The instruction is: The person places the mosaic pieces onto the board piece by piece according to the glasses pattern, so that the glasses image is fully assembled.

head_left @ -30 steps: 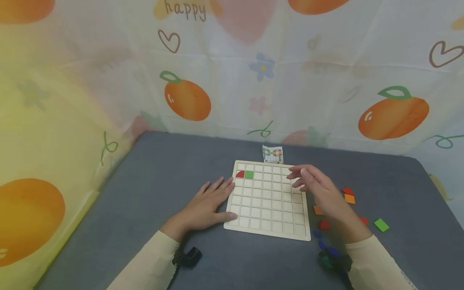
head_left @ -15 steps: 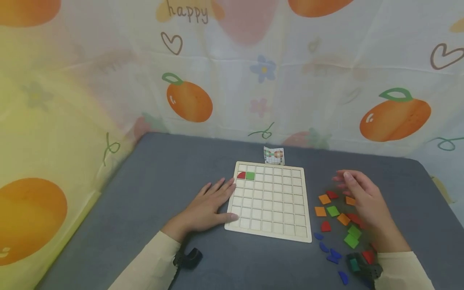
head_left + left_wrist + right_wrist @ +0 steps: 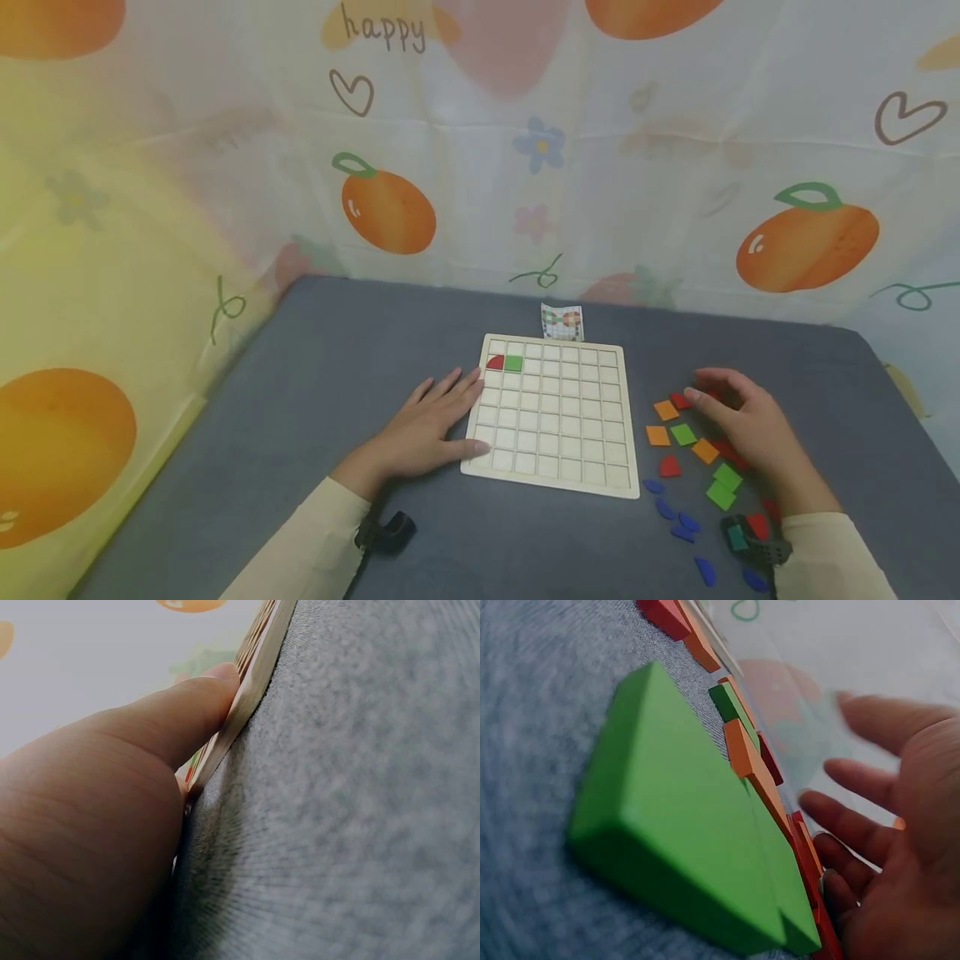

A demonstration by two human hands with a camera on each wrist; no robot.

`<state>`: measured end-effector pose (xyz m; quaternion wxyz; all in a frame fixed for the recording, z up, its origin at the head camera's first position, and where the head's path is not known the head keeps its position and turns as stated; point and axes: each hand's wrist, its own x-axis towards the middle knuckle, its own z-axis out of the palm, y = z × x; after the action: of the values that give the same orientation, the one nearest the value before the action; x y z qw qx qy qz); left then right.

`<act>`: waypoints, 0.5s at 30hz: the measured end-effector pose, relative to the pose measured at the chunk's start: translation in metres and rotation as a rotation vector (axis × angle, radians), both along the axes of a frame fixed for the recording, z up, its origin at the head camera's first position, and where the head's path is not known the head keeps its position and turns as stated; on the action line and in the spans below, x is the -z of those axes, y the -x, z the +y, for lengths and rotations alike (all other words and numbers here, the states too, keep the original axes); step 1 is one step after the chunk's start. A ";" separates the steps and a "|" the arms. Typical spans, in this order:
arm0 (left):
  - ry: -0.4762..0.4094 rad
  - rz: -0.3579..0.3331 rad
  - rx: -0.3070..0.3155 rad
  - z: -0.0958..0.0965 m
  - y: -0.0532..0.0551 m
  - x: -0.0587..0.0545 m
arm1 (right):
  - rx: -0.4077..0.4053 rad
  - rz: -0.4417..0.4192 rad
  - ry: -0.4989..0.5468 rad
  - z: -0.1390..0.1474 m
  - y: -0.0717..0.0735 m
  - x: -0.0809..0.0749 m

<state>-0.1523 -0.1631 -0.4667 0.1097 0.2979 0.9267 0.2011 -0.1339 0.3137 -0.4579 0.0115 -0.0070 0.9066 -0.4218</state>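
Observation:
A pale wooden grid board (image 3: pixel 558 433) lies on the grey cloth. Two pieces sit in its upper left: a red quarter-round tile (image 3: pixel 496 362) and a green square tile (image 3: pixel 513 363). With fingers spread, my left hand (image 3: pixel 422 427) rests against the board's left side. Its thumb (image 3: pixel 191 709) presses on the rim in the left wrist view. My right hand (image 3: pixel 761 429) hovers low over the loose tiles to the right, fingers loosely bent. In the right wrist view nothing is between its fingers (image 3: pixel 855 825); a green tile (image 3: pixel 682 825) looms close to the camera.
Loose tiles lie right of the board: orange squares (image 3: pixel 657 435), green squares (image 3: pixel 722 497), red quarter-rounds (image 3: pixel 670 466) and blue rounded pieces (image 3: pixel 705 572). A small patterned card (image 3: pixel 562 323) stands behind the board. A printed curtain (image 3: pixel 465 192) hangs along the table's back.
My right hand has left the area over the board's right side, moved right, then lowered toward the loose tiles. The left hand has stayed on the board.

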 end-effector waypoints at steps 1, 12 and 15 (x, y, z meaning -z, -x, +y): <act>-0.001 -0.001 -0.002 0.000 0.000 0.000 | -0.022 0.005 -0.014 0.000 0.001 0.001; -0.004 -0.009 -0.002 0.000 -0.001 -0.002 | -0.080 0.093 -0.158 -0.002 0.002 0.008; -0.007 -0.005 0.001 0.000 -0.001 -0.002 | -0.077 0.105 -0.185 -0.002 0.002 0.008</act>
<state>-0.1514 -0.1628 -0.4647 0.1110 0.2981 0.9257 0.2049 -0.1361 0.3116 -0.4660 -0.0191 -0.0626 0.9401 -0.3347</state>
